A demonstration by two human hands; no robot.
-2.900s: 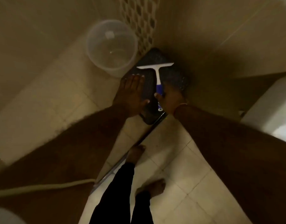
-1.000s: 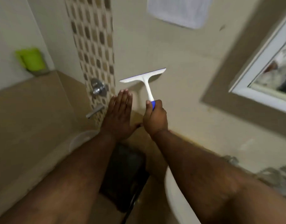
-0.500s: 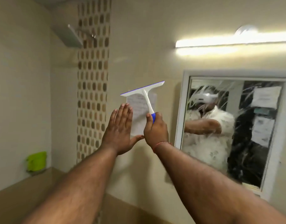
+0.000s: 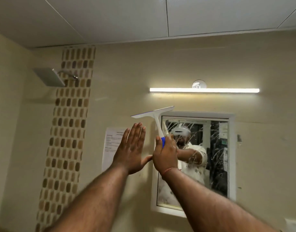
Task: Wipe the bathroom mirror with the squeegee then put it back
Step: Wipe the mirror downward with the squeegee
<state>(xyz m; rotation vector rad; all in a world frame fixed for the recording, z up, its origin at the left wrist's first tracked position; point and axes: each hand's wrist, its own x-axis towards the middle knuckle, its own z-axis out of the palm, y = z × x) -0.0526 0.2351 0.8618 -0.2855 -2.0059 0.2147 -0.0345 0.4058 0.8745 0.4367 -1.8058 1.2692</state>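
My right hand (image 4: 165, 154) grips the blue grip of a white squeegee (image 4: 154, 117), held upright with its blade on top, level with the upper left corner of the mirror. The blade tilts up to the right. The white-framed mirror (image 4: 216, 158) hangs on the beige wall, streaked with white splashes and showing a person's reflection. My left hand (image 4: 131, 149) is raised flat beside the right, fingers straight and together, thumb touching the right hand, holding nothing. Whether the blade touches the glass, I cannot tell.
A lit tube light (image 4: 204, 90) runs above the mirror. A paper notice (image 4: 111, 146) is stuck to the wall left of the mirror, behind my left hand. A square shower head (image 4: 49, 78) juts from the mosaic tile strip (image 4: 68, 124) at the left.
Both hands rose with the squeegee from the dark stool on the floor and shifted right; the blade now overlaps the mirror's top left corner. The view tilted up to the ceiling.
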